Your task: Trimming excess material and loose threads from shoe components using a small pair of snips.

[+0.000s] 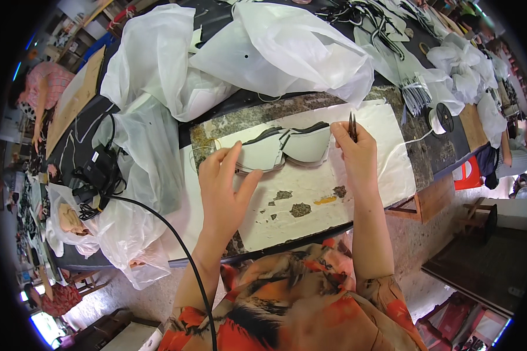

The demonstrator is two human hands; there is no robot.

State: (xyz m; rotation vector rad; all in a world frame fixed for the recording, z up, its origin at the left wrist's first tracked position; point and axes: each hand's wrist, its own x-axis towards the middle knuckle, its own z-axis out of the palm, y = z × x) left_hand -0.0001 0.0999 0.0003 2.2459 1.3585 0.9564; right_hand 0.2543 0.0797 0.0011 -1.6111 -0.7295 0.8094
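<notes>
Two stacks of pale grey, curved flat pieces with black upper edges lie side by side on a white sheet in front of me: a left stack and a right stack. My left hand is at the left stack's outer end, thumb and fingers spread apart along its edge. In my right hand is a small dark two-pointed tool, its tips upward; I cannot tell its exact kind. The right thumb and fingertips are beside the right stack's outer corner, perhaps touching it.
Big white plastic bags cover the table's far side. A black adapter with a cable is on the left. To the right are a thread spool and a bundle of grey strips. Worn patches mark the sheet. Other people sit farther off.
</notes>
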